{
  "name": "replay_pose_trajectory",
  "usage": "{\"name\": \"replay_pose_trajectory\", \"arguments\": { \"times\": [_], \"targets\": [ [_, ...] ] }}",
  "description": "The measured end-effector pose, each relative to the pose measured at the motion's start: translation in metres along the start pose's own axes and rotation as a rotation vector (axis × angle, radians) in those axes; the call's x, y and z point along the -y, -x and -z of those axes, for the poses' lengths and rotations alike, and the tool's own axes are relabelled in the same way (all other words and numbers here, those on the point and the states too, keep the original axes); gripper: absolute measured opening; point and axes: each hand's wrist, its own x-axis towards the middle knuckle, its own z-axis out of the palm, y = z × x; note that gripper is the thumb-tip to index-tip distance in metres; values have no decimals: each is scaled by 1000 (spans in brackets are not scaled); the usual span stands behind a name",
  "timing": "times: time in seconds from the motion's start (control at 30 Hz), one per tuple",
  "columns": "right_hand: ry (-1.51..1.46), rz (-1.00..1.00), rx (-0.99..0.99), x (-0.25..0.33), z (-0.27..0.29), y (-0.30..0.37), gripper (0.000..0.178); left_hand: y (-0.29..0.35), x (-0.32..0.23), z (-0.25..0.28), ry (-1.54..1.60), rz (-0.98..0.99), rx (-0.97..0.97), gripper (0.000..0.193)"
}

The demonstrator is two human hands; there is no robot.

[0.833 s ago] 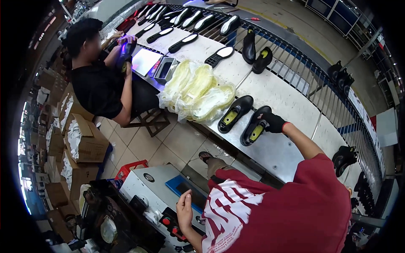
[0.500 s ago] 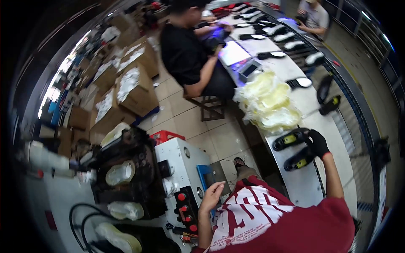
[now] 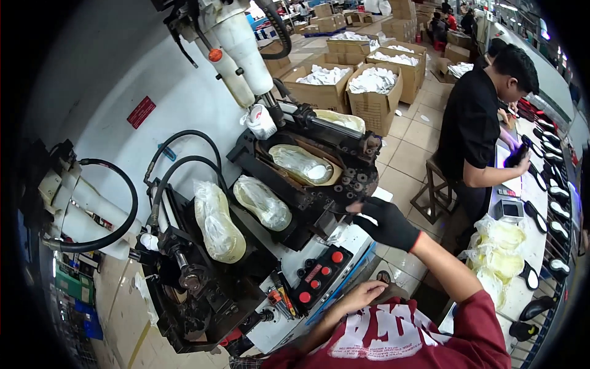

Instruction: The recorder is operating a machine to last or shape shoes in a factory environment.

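My right hand (image 3: 386,222), in a black glove, reaches out to the front edge of a black press machine (image 3: 307,203); its fingertips touch the frame and hold nothing. My bare left hand (image 3: 362,294) rests on the edge of the machine's white housing, beside a black control panel (image 3: 316,278) with red buttons. Plastic-wrapped pale foot-shaped moulds lie in the press: two at the front (image 3: 218,221) (image 3: 263,203), one in the open tray (image 3: 301,163) behind them. My red shirt fills the lower edge.
A co-worker in a black shirt (image 3: 473,123) sits on a stool (image 3: 433,194) at the long table (image 3: 541,234) on the right, which holds black shoe parts and a pile of yellowish wrapped insoles (image 3: 501,252). Cardboard boxes (image 3: 326,86) of white pieces stand behind. Black hoses (image 3: 178,160) loop left.
My view has swung from the table to the press. My gloved right hand has left the black shoe on the table and come across to the machine's frame. My left hand has stayed at the machine.
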Motion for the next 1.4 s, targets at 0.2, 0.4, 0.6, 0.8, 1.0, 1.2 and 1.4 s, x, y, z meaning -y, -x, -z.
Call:
{"name": "replay_pose_trajectory", "arguments": {
  "times": [0.2, 0.4, 0.6, 0.8, 1.0, 1.2, 1.4],
  "targets": [
    [272, 27, 326, -134, -73, -148, 35, 38, 13, 16, 181, 64, -425, 30],
    [768, 19, 836, -211, -147, -215, 43, 47, -17, 42, 342, -24, -1000, 28],
    [665, 54, 772, -207, -123, -254, 43, 25, -41, 119, -175, -66, -1498, 49],
    [447, 293, 749, -190, -86, -248, 35, -2, -31, 197, -495, 132, -1557, 52],
    [583, 212, 1142, -220, -110, -218, 55, 2, -40, 197, -491, -16, -1710, 29],
    [564, 244, 848, -182, -96, -215, 45, 58, -80, 101, 450, -245, -1497, 24],
    [222, 320, 347, -41, -45, -234, 29, 126, -68, 15, 627, -388, -1341, 26]
  ]
}}
